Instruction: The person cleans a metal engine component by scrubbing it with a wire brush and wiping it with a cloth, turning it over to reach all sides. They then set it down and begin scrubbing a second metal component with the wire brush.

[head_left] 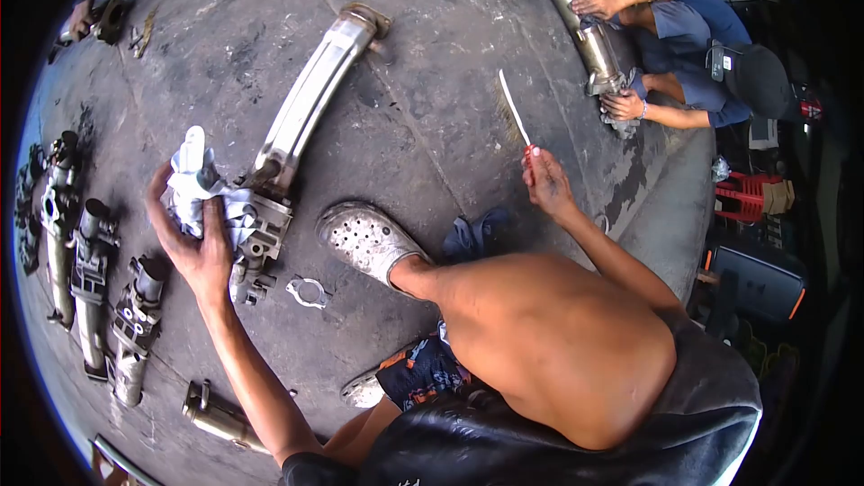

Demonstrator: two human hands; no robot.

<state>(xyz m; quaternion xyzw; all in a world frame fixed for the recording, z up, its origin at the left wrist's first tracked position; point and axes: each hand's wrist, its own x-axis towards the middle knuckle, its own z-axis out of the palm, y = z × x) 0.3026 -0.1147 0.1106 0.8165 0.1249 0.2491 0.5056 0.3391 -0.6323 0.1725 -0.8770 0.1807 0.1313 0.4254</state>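
My left hand (200,247) is wrapped around a white and grey cloth (205,193), held against the metal valve housing (267,229). A long shiny metal cooler pipe (315,90) extends from the housing toward the top, ending in a round flange. My right hand (549,184) grips the red handle of a brush (514,110), whose thin white back points up and away from the metal part. A flat metal ring gasket (309,292) lies on the floor beside the housing, near my shoe.
Several similar metal parts (90,261) lie at the left, and a metal cylinder (216,418) at the lower left. A co-worker (711,58) at the upper right handles another metal pipe (598,54). A dark cloth (477,232) lies near my knee. Another person's hand (81,18) shows at the upper left.
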